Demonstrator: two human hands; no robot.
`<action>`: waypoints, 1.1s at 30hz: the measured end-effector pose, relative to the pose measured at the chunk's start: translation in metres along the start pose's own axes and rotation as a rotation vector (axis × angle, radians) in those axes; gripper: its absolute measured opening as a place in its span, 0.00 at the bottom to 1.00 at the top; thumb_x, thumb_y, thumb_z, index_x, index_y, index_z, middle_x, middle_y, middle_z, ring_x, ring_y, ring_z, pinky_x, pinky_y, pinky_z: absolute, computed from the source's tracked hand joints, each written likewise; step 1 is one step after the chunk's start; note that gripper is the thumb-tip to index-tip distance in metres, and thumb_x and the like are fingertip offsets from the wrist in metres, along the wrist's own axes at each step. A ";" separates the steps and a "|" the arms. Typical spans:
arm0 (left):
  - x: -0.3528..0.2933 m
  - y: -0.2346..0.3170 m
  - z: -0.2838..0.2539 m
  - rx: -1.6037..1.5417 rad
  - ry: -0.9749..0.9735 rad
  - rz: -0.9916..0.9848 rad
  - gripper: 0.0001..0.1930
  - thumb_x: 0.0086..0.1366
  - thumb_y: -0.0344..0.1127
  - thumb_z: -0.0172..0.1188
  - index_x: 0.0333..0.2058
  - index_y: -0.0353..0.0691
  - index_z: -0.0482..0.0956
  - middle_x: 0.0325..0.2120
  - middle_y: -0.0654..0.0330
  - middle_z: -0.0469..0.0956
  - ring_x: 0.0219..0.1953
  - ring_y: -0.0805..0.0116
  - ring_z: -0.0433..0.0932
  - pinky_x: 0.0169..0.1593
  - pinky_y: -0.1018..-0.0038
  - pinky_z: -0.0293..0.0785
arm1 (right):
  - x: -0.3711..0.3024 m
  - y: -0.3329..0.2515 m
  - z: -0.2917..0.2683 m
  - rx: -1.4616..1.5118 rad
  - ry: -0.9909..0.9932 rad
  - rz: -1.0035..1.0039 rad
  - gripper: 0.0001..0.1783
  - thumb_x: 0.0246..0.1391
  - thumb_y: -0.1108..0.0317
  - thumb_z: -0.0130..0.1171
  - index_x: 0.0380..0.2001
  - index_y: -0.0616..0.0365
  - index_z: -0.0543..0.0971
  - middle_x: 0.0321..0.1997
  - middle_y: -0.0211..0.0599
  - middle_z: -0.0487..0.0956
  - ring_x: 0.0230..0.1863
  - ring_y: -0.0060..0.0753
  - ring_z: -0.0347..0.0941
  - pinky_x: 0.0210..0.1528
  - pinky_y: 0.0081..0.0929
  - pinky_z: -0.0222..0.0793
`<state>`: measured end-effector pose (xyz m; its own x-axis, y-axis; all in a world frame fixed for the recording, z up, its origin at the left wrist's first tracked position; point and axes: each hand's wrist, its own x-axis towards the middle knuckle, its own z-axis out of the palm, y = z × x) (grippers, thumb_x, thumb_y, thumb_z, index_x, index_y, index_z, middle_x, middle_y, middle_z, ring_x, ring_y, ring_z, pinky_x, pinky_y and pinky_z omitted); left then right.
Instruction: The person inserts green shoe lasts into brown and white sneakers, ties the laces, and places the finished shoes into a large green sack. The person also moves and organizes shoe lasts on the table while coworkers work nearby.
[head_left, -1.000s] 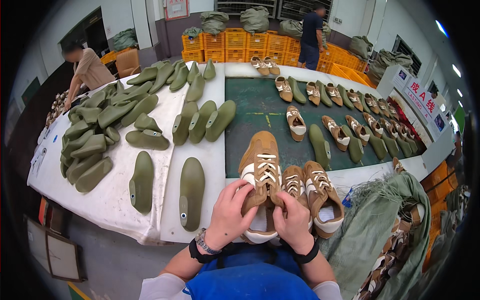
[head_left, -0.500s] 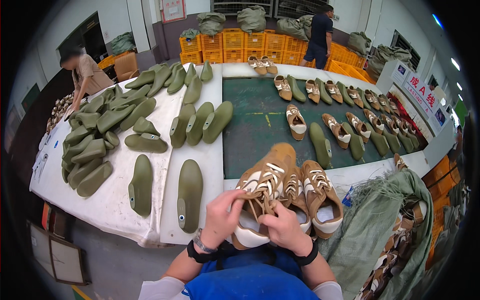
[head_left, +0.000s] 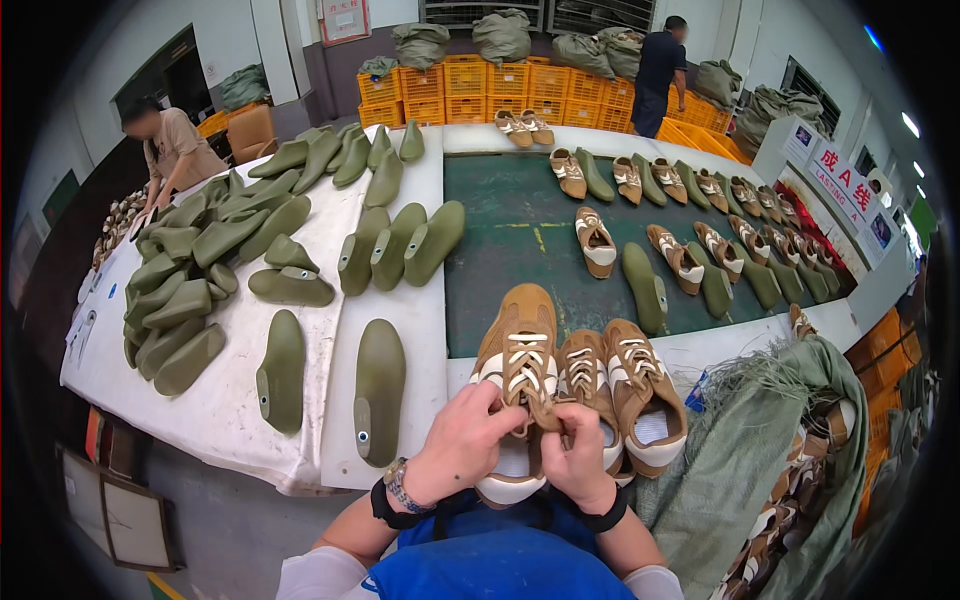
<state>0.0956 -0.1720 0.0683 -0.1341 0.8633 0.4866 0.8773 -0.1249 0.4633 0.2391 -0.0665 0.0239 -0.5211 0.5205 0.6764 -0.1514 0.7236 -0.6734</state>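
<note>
A brown suede sneaker (head_left: 522,320) with white stripes and pale laces sits in front of me, toe pointing away. My left hand (head_left: 465,440) is closed, its fingertips pinching at the tongue and lace ends at the top of the opening. From the right side, my right hand (head_left: 580,465) pinches the same spot; the fingers hide exactly what lies between them. Right beside this shoe stand two matching sneakers, a middle one (head_left: 582,365) partly covered by my right hand and an outer one (head_left: 645,400) with its striped insole showing.
Green shoe lasts (head_left: 380,390) stand on the white bench to the left, beside a large heap of lasts (head_left: 185,300). A green sack (head_left: 740,450) of sneakers lies at right. Sneakers and lasts line the green conveyor (head_left: 500,260). Two people stand beyond, near orange crates (head_left: 465,80).
The sneaker has gone from tilted to lying flatter and straighter. The loose lace ends, stretched between my hands before, are now gathered at the tongue. The far person at right has turned.
</note>
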 end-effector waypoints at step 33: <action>-0.087 -0.063 -0.006 -0.124 0.185 -0.439 0.30 0.43 0.35 0.76 0.41 0.35 0.68 0.62 0.39 0.55 0.63 0.46 0.61 0.58 0.63 0.65 | -0.035 0.010 0.011 -0.150 -0.510 0.074 0.15 0.49 0.69 0.60 0.43 0.56 0.76 0.44 0.41 0.76 0.43 0.46 0.73 0.45 0.35 0.71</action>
<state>0.0490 -0.2421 0.0006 -0.5686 0.7473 0.3438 0.6595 0.1643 0.7336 0.2466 -0.0828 -0.0098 -0.8732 0.3136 0.3730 0.0035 0.7695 -0.6387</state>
